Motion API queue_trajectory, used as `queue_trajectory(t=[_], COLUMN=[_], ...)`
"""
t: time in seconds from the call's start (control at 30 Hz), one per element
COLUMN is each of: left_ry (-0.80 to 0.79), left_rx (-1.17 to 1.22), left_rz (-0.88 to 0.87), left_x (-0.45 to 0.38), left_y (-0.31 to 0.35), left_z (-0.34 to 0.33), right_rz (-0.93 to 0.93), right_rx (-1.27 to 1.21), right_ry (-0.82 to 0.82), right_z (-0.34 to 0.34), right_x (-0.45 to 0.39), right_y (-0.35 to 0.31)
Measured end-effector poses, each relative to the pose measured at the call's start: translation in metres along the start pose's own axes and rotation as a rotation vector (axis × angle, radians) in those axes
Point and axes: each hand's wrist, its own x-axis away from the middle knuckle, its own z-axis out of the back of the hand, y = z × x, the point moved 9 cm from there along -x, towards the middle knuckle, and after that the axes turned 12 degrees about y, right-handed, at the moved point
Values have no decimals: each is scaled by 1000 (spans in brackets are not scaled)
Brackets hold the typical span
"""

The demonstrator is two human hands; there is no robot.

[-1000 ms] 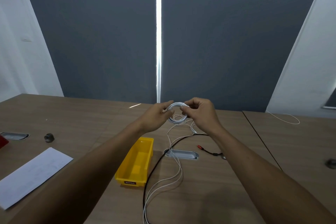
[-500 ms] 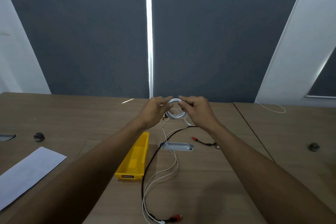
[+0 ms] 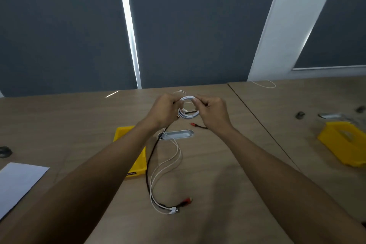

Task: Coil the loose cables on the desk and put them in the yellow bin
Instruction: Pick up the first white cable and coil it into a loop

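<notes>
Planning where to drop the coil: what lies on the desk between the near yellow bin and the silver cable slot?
In the head view, the black cable runs between the yellow bin and the silver slot; otherwise bare wood.

Both hands are up over the desk (image 3: 227, 164), working one white coil (image 3: 188, 114). Left hand (image 3: 163, 110) grips its left side, right hand (image 3: 213, 110) pinches the top, fingers curled. Loose white cable (image 3: 168, 166) trails from the coil down the desk, beside a black cable (image 3: 148, 166) with red plugs (image 3: 186, 201) at the near end. The yellow bin (image 3: 138, 162) sits under the left forearm. A second yellow bin (image 3: 344, 144) sits far right, white paper (image 3: 17, 182) at left.
</notes>
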Motion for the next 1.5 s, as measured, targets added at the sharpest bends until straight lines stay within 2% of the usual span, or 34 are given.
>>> queue_trajectory(t=[0.13, 0.33, 0.53, 0.83, 1.0, 1.07, 1.23, 1.33, 1.5], left_ry=[-44, -171, -254, -391, -441, -453, -481, -483, -481], left_rx=[51, 169, 148, 186, 168, 165, 147, 139, 128], left_rz=[-9, -42, -57, 53, 112, 137, 161, 181, 202], left_x=[16, 44, 63, 93, 108, 115, 132, 137, 146], left_y=[12, 43, 77, 90, 84, 78, 60, 53, 48], left_z=[-41, -123, -209, -328, -372, -382, -394, -399, -405], right_rz=[-108, -388, -533, -788, -950, -962, -937, -965, -848], right_rx=[20, -54, -51, -63, -3, 81, 263, 310, 413], right_ry=[0, -36, -10, -78, 2, -36, -318, -407, -498], right_z=[37, 106, 173, 243, 269, 271, 244, 229, 217], right_x=[21, 54, 83, 129, 158, 174, 223, 246, 258], right_y=[30, 94, 157, 259, 322, 347, 392, 402, 407])
